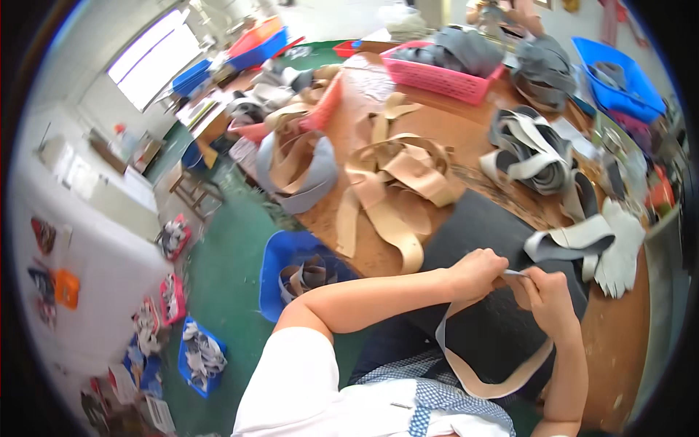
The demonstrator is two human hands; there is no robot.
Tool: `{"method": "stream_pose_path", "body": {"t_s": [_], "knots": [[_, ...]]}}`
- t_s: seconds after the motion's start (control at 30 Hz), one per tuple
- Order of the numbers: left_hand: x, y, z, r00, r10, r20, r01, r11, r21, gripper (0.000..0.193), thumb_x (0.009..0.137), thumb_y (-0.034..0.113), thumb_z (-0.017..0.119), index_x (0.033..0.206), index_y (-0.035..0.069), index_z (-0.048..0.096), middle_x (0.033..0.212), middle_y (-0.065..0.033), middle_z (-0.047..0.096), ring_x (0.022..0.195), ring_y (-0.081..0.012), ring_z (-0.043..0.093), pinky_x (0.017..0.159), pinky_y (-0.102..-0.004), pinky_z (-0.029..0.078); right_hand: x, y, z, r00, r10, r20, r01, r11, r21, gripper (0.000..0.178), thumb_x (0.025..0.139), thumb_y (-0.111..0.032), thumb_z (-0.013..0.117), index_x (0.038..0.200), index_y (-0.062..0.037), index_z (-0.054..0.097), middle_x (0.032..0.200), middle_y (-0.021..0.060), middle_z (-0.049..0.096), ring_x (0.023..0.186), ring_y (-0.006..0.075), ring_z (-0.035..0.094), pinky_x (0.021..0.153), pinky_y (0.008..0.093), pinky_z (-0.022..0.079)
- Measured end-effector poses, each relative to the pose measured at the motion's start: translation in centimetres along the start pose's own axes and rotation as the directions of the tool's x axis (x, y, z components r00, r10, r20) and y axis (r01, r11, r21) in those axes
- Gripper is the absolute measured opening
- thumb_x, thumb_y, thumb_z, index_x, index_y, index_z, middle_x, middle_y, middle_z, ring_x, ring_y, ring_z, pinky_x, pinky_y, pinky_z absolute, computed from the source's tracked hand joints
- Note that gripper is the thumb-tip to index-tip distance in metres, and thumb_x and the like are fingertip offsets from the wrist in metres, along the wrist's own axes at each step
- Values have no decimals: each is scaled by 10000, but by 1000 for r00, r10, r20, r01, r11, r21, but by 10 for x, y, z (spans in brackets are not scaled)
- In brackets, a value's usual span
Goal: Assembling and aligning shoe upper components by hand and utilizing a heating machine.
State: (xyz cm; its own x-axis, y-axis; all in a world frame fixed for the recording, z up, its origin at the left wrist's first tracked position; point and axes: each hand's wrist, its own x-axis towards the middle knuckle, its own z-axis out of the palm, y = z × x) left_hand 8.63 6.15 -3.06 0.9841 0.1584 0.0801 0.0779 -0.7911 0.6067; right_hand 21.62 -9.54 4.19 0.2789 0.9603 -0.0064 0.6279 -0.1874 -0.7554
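My left hand and my right hand are close together over a black mat. Both are closed, pinching the ends of a beige-and-grey fabric strip between fingers and thumbs. The rest of it hangs in a loop below them, in front of my apron. Past the mat lies a loose heap of tan strips. To the right of my right hand are a white-and-grey strip and a white glove.
Rolled grey-and-white strips lie on the wooden table. A pink basket of grey material stands at the back. Beside the table, at left, a blue bin holds strips. Further tubs stand on the green floor. A person is across the table.
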Motion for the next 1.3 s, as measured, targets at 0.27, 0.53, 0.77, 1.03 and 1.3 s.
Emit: {"method": "stream_pose_path", "body": {"t_s": [0.27,0.53,0.77,1.03,1.3], "knots": [[-97,-81,-168,814,-152,-560,456,764,456,160,829,169,610,910,34,639,842,-151,674,719,-324,672,609,-396,533,8,14,1,986,47,-161,25,909,416,438,1076,-395,407,1160,-11,601,1017,111,716,883,183,697,736,305,532],[-205,-228,-233,31,-362,-932,999,2,32,709,902,296,673,1483,36,359,1509,-222,408,1429,-398,344,1115,-611,280,-16,53,48,941,291,-172,-216,909,357,149,997,-61,556,1111,4,626,977,65,688,837,113,653,710,237,516],[-137,-166,-170,534,151,-832,596,631,497,467,917,138,630,1348,15,499,1371,-199,518,1353,-372,430,1116,-506,338,-23,60,64,921,254,-295,-151,932,330,142,962,7,560,1077,-1,642,972,34,671,792,102,645,710,234,497],[-36,-152,-113,726,-151,-670,358,916,182,295,877,53,620,1171,20,610,1262,-186,589,1182,-380,541,1014,-461,442,-33,55,71,911,139,-389,-53,973,224,111,912,66,596,992,34,666,1022,85,642,872,144,686,757,252,556],[80,-24,-53,945,88,-314,-84,996,27,224,930,153,631,1092,-2,636,1094,-200,658,1058,-369,614,923,-446,475,-45,76,35,857,423,-294,-228,824,519,116,975,-36,578,1036,17,661,962,56,676,819,123,685,683,255,552]]}}
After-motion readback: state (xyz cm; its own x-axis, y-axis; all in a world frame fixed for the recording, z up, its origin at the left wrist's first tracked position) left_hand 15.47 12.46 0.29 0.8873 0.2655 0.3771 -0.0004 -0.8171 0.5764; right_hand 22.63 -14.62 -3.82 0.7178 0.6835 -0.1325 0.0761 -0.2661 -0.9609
